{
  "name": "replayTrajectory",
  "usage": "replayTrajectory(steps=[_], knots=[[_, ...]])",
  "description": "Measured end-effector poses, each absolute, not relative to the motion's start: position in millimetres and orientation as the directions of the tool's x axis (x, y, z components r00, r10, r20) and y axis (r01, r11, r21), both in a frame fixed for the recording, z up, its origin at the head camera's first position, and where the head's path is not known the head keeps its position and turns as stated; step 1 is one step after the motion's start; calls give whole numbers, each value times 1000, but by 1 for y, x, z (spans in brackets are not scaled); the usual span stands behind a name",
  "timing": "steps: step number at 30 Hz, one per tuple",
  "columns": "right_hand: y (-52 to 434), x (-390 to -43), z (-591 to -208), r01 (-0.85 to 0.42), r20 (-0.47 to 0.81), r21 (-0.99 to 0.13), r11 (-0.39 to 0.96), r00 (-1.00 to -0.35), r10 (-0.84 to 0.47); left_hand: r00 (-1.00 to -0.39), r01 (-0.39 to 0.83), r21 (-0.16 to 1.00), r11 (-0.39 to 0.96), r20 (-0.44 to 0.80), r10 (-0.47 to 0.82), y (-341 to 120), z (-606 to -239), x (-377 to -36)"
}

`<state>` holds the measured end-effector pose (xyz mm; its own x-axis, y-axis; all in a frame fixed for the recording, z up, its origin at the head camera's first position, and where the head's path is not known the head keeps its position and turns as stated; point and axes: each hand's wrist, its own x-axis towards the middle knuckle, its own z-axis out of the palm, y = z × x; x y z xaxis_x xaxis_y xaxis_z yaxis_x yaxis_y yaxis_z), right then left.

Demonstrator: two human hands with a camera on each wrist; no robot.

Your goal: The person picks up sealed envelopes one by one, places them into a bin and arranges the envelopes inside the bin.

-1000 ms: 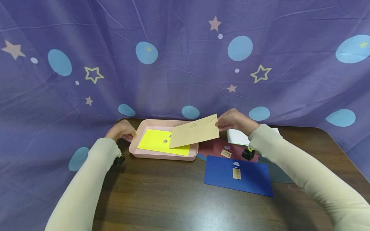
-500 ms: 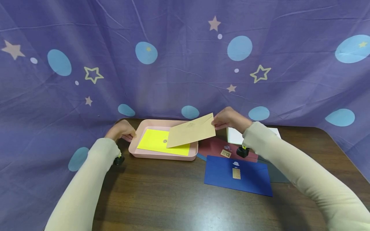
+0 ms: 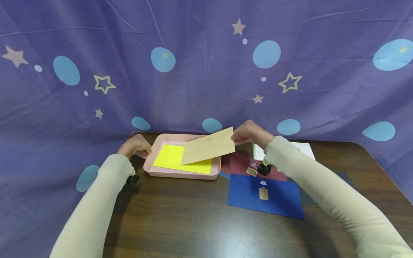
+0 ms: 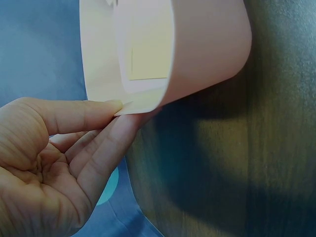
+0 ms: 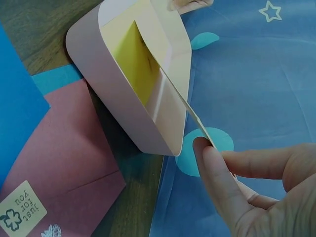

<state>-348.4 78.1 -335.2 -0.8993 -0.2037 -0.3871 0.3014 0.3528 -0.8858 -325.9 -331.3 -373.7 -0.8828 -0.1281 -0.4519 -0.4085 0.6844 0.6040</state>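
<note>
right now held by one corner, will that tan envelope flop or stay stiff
Probably fairly stiff: the tan envelope stays flat though the right hand pinches only one corner. It looks thin edge-on in the right wrist view, so likely light. Released, it would probably drop flat onto the yellow envelope in the pink tray.

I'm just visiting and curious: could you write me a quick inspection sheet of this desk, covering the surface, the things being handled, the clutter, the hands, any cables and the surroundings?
Surface: dark wooden table, bare at the front.
Job's things: tan envelope held tilted over the pink tray; a yellow envelope lies flat in the tray.
Clutter: blue envelope and maroon envelope, both stickered, a white sheet and a dark grey sheet, all right of the tray.
Hands: left hand pinches the tray's left rim; right hand pinches the tan envelope's corner.
Cables: nothing seen.
Surroundings: purple cloth with stars and blue dots behind the table.
</note>
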Motion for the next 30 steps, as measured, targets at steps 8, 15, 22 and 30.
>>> replayTrajectory(steps=[8,15,22,30], knots=[[68,-349,-337,324,-407,-881,346,-891,-201,-879,-415,595,688,-459,-132,-331,-374,-328],[58,-349,-340,337,-419,-878,341,-885,-205,-877,-417,594,687,-462,-132,-331,-373,-327],[49,-346,-340,333,-423,-873,356,-881,-213,-884,-403,603,688,-451,-123,-332,-375,-328],[39,-348,-342,338,-421,-879,335,-881,-215,-881,-404,609,682,-460,-111,-331,-372,-327]])
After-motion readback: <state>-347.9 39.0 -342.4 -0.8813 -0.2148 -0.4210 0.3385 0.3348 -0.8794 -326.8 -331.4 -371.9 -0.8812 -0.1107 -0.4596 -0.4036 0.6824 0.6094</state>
